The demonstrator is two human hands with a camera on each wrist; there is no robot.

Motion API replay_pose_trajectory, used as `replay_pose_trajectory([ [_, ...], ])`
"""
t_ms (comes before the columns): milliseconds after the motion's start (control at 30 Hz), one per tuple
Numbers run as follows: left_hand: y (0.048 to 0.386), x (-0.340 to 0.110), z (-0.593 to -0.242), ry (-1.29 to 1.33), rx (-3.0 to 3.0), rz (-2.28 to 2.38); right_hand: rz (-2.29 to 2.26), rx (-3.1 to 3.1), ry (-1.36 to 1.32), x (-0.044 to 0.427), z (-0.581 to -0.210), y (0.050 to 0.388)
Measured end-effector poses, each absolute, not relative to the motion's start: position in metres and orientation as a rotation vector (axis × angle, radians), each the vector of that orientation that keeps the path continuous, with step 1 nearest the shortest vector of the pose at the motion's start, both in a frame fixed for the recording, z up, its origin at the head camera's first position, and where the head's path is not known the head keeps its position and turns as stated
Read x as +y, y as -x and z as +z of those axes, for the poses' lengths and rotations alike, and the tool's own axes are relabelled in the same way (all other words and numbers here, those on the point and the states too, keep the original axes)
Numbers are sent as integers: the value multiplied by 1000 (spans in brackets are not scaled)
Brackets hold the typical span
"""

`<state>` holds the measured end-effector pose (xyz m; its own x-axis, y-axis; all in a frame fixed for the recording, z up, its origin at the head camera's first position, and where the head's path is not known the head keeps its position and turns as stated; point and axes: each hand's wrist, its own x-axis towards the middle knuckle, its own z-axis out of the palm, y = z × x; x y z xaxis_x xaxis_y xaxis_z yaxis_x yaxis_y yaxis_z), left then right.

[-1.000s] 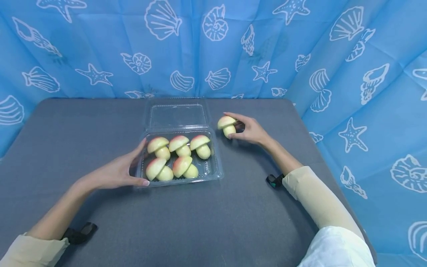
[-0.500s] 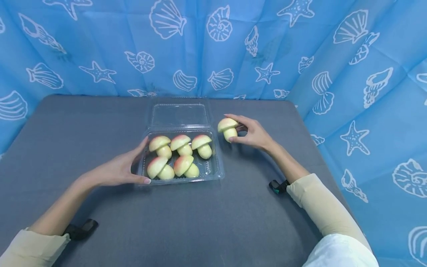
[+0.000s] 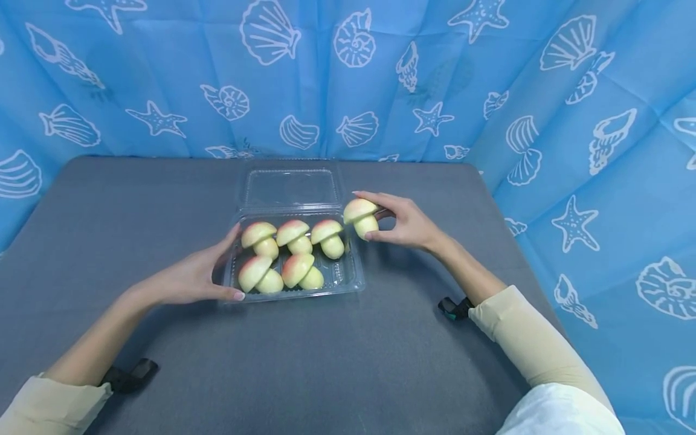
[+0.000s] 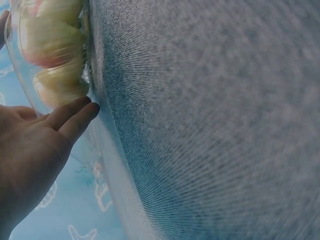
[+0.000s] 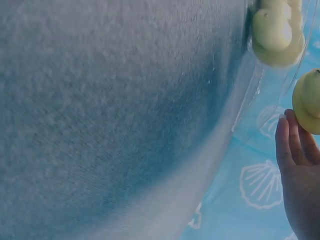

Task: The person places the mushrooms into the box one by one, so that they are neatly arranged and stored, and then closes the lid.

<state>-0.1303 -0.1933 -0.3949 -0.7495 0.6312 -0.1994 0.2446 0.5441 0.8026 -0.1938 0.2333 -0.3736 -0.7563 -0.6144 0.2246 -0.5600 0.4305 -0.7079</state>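
In the head view my right hand (image 3: 409, 225) holds a pale yellow mushroom (image 3: 359, 211) with a pinkish cap, thumb on the stem and fingers over the cap. It hangs at the right edge of a clear plastic container (image 3: 352, 275). Several similar mushrooms (image 3: 298, 270) lie inside in two rows, the nearer row having bare space at its right end. My left hand (image 3: 190, 279) spans the container's left side, thumb by the near corner. Straight fingers (image 4: 75, 120) touch its wall in the left wrist view. The right wrist view cuts off part of the held mushroom (image 5: 310, 100).
Behind the container its clear hinged lid (image 3: 290, 187) lies folded back. A grey cloth-covered table (image 3: 326, 368) extends around it, and a blue shell-patterned curtain (image 3: 315, 72) hangs along the back and right sides. Black straps (image 3: 130, 376) sit on both wrists.
My right hand has carried the mushroom left and slightly nearer, up to the container's right edge. The left hand and container stay in place; the head view shifts slightly.
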Motion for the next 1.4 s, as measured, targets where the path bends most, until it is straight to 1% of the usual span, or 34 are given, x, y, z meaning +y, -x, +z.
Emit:
replay_pose_trajectory([
  [367, 131, -193, -398, -690, 2334, 1075, -1173, 2558, 1145, 224, -371, 182],
  [667, 130, -193, -396, -712, 2317, 1091, -1270, 2490, 1181, 214, -373, 173],
  [933, 131, -194, -398, -707, 2316, 1095, -1108, 2581, 1244, 207, -375, 164],
  [1167, 130, -193, -399, -697, 2299, 1112, -1064, 2594, 1335, 201, -379, 161],
  [1400, 130, -193, -399, -704, 2299, 1114, -1005, 2610, 1355, 198, -383, 157],
])
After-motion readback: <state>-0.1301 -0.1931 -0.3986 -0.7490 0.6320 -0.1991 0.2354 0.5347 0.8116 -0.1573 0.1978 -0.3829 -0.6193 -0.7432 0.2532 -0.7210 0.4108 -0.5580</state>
